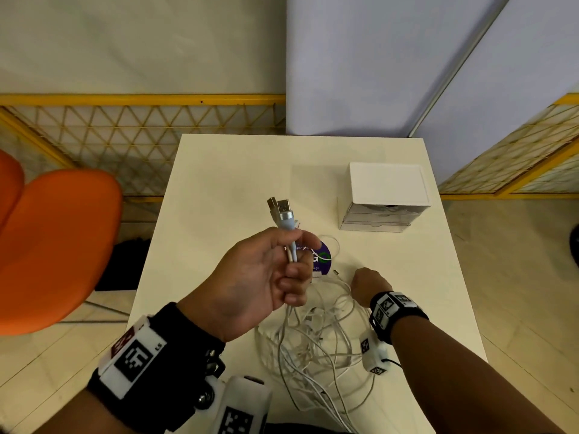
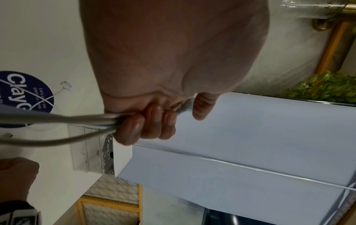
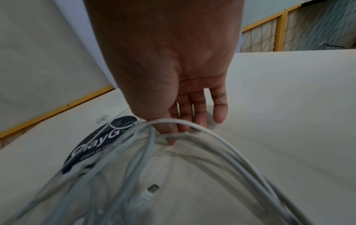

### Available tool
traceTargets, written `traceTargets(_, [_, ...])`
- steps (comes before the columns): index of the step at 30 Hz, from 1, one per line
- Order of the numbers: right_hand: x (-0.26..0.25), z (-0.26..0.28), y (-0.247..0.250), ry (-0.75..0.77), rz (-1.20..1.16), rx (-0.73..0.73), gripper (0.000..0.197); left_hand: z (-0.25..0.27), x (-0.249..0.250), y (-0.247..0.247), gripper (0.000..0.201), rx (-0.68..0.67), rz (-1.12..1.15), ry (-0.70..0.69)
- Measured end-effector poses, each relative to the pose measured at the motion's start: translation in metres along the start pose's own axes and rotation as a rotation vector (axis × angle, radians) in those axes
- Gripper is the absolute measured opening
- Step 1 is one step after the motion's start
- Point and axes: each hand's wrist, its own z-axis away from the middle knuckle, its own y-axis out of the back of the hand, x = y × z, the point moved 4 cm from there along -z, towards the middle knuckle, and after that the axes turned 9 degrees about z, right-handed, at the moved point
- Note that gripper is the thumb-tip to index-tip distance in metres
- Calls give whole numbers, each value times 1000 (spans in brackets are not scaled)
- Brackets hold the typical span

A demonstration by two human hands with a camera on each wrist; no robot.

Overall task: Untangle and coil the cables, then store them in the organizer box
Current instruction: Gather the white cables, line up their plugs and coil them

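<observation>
My left hand (image 1: pixel 282 267) is raised above the table and grips two pale cables, whose USB plugs (image 1: pixel 280 208) stick up past the thumb. In the left wrist view its fingers (image 2: pixel 154 121) curl round the strands. Below them a tangle of white cables (image 1: pixel 313 339) lies on the table. My right hand (image 1: pixel 366 283) reaches down at the tangle's far right edge, and its thumb and fingers (image 3: pixel 188 121) close on a white strand (image 3: pixel 192 126). The white organizer box (image 1: pixel 388 186), with clear drawers, stands at the back right.
A round dark blue sticker (image 1: pixel 322 258) lies on the white table (image 1: pixel 235 170) under the cables. A loose plug (image 3: pixel 153 187) lies inside the tangle. An orange chair (image 1: pixel 59 239) stands to the left. Yellow mesh fencing (image 1: pixel 141 126) runs behind.
</observation>
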Motion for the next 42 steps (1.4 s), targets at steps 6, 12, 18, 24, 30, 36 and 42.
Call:
traceTargets(6, [15, 7, 5, -116, -327, 88, 25, -5, -8, 2, 43, 19, -124, -27])
traceTargets(12, [23, 43, 30, -134, -942, 108, 15, -1, -15, 6, 28, 47, -118, -57])
traceTargets(18, [4, 118, 84, 66, -1289, 100, 19, 1, -25, 12, 33, 187, -220, -94])
traceTargets(24, [-26, 187, 125, 299, -1340, 135, 17, 7, -34, -2, 23, 245, -264, -138])
traceTargets(30, [-51, 242, 144, 439, -1333, 132, 8, 17, -39, -20, 15, 248, -371, -260])
traceTargets(36, [-57, 280, 156, 460, -1205, 251, 14, 32, -41, -28, 45, 200, -464, -358])
traceTargets(42, [-64, 303, 153, 509, -1138, 265, 18, 43, -46, -36, 44, 198, -546, -429])
